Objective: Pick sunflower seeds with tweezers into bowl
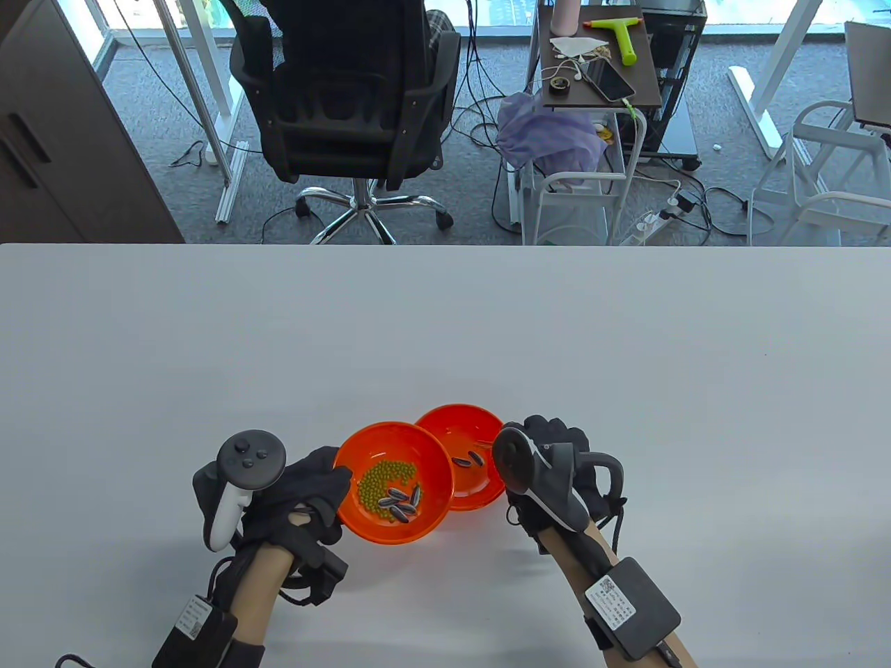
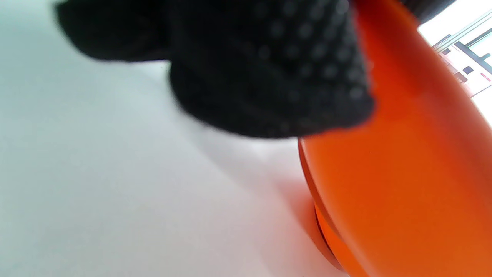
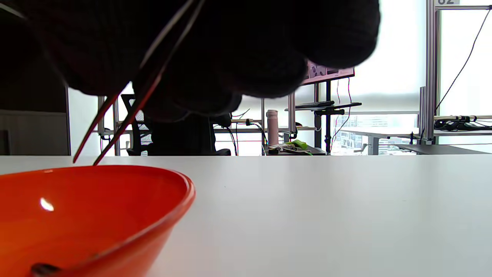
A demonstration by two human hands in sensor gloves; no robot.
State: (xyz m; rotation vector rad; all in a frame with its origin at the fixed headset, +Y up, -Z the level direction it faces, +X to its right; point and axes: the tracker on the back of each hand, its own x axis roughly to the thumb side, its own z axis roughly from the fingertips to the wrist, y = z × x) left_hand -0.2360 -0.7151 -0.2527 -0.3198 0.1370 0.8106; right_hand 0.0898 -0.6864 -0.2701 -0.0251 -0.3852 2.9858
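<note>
Two orange bowls stand near the table's front edge. The nearer bowl point(image 1: 369, 525) holds green beans point(image 1: 379, 481) and several striped sunflower seeds point(image 1: 402, 504); its rim overlaps the farther bowl point(image 1: 463, 421), which holds two seeds point(image 1: 468, 459). My left hand point(image 1: 333, 487) grips the nearer bowl's left rim; the left wrist view shows its fingers point(image 2: 269, 77) on the bowl's outer wall point(image 2: 403, 173). My right hand point(image 1: 539, 438) holds thin tweezers point(image 3: 115, 123). Their tips stand slightly apart with nothing between them, just above the farther bowl's rim point(image 3: 115, 184).
The white table point(image 1: 445, 334) stretches far beyond the bowls and to both sides. Behind its far edge are an office chair point(image 1: 348, 104) and a small cart point(image 1: 598, 62) with clutter.
</note>
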